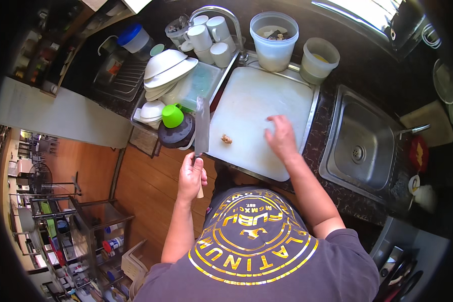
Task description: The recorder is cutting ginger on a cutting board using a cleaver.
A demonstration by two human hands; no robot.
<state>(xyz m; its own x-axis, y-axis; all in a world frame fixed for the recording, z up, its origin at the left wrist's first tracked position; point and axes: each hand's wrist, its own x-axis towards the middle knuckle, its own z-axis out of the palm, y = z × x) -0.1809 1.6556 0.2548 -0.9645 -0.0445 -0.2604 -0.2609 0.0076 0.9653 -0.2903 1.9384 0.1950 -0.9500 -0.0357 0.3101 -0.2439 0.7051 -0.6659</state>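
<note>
My left hand grips a cleaver by its light handle. The broad metal blade points away from me, beside the left edge of a white cutting board. Over the right part of the board hovers my right hand, with its fingers apart and nothing in them; it looks slightly blurred. A small knobbly brown piece of food, perhaps ginger root, lies near the board's front left.
Behind the board stand a large plastic bucket with scraps inside and a smaller tub. On the left are stacked white bowls, white mugs and a green cup. A steel sink lies on the right.
</note>
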